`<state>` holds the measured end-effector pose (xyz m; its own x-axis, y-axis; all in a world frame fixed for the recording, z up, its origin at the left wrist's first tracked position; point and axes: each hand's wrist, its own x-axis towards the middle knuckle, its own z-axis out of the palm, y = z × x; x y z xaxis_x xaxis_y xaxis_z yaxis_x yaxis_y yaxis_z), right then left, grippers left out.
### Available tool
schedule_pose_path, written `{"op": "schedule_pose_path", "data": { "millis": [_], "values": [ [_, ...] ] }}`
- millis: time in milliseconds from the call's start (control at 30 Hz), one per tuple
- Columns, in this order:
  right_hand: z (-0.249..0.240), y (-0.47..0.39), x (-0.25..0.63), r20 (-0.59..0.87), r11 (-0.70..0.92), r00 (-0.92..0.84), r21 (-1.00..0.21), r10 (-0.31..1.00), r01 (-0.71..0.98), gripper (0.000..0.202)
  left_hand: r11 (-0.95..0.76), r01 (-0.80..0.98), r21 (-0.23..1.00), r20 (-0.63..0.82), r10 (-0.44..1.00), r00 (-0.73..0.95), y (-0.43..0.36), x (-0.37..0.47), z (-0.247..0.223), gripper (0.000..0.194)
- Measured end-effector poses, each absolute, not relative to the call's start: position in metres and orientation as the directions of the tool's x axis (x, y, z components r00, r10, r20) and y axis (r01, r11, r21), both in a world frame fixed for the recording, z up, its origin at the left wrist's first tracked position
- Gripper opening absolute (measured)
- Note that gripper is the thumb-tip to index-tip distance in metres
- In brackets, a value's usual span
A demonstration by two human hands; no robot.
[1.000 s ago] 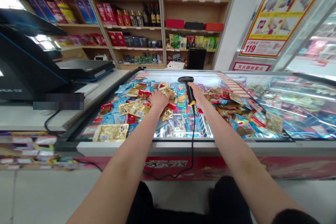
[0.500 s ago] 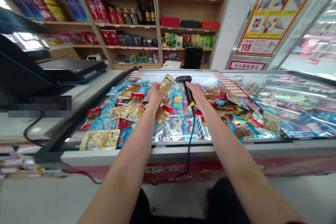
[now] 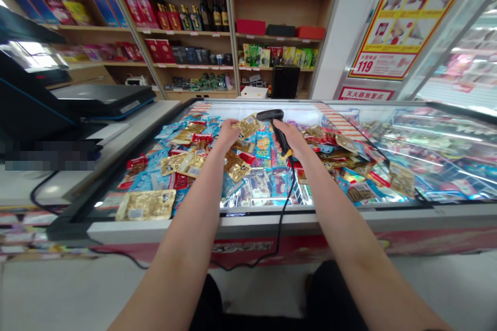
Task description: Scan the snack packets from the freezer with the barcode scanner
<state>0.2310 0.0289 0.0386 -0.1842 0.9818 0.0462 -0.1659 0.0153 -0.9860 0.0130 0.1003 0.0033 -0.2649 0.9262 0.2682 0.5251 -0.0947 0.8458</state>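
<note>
Left hand (image 3: 227, 135) is pinching gold packet (image 3: 249, 125) by its left edge, grip closed, holding it just beside scanner (image 3: 281, 138); right hand (image 3: 293, 138) is gripping scanner handle, closed round it. Left pile (image 3: 185, 162) and right pile (image 3: 338, 148) are lying on freezer (image 3: 256, 223), can't tell which is done

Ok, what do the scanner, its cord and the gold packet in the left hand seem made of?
Scanner: probably hard plastic, black with a soft sheen and yellow trim. Cord: likely flexible plastic or rubber, black, hanging in a loose curve. Gold packet: perhaps metallised film, judging by its metallic shine.
</note>
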Motion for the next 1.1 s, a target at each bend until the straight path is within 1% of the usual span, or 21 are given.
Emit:
{"op": "schedule_pose_path", "data": {
  "millis": [67,200,333,467,700,900,1100],
  "values": [
    [0.038,0.029,0.232,0.041,0.01,-0.183,-0.985,0.982,-0.172,0.034,-0.103,0.503,0.858,0.277,0.918,-0.285,0.103,0.011,0.002,0.04],
    [0.039,0.028,0.233,0.025,-0.003,-0.156,-0.984,0.987,-0.177,0.034,-0.213,0.468,0.858,0.374,0.884,-0.283,0.112,0.003,-0.005,0.032],
    [0.042,0.025,0.234,-0.012,-0.042,-0.146,-0.978,0.989,-0.205,0.036,-0.271,0.447,0.853,0.42,0.864,-0.279,0.115,0.001,-0.008,0.029],
    [0.045,0.023,0.233,-0.052,-0.077,-0.141,-0.981,0.989,-0.179,0.04,-0.266,0.44,0.858,0.424,0.85,-0.313,0.111,0.002,-0.007,0.022],
    [0.042,0.025,0.232,-0.068,-0.087,-0.155,-0.989,0.986,-0.12,0.047,-0.253,0.436,0.864,0.409,0.858,-0.312,0.108,0.007,-0.004,0.02],
    [0.044,0.022,0.232,-0.076,-0.094,-0.147,-0.989,0.986,-0.116,0.044,-0.257,0.428,0.866,0.406,0.862,-0.303,0.112,0.008,-0.007,0.021],
    [0.044,0.022,0.233,-0.065,-0.084,-0.149,-0.988,0.987,-0.128,0.04,-0.294,0.381,0.877,0.415,0.863,-0.289,0.111,0.009,-0.009,0.022]
  ]
}}
